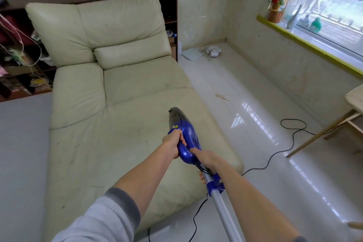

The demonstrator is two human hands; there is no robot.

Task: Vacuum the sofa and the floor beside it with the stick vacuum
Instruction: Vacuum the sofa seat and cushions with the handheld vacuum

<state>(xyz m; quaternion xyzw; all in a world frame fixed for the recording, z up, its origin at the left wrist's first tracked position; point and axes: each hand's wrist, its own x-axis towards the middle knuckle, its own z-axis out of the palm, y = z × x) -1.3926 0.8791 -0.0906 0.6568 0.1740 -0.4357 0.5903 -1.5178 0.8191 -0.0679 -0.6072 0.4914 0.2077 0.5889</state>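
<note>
1. The stick vacuum (186, 139), blue with a dark nose, is held above the seat of the cream sofa (110, 92), near the sofa's right front edge. The nose points away toward the backrest. Whether the nose touches the seat cannot be told.
2. The left hand (173, 143) grips the blue handle from the left side, fingers curled round it; the fingertips are hidden behind the handle.
3. The right hand (206, 160) holds the vacuum where the body meets the grey tube (222, 208). Its fingers wrap underneath and are mostly hidden; only one fingertip shows below the tube.
4. The tube runs toward the lower edge of the view and is cut off there. No floor head is in view.
5. A black cord (275, 155) leaves the vacuum's rear, passes under the right forearm, and loops across the glossy floor (245, 104) to the right. Its far end runs behind the leg of a wooden bench (353, 100), itself cut off at the right edge.
6. The sofa seat carries dark scuffs and small specks; their nature is unclear.
7. A dark shelf unit (169, 6) stands behind the sofa; its contents on the left are blurred.
8. A brownish stain (223, 96) marks the floor beside the sofa.
</note>
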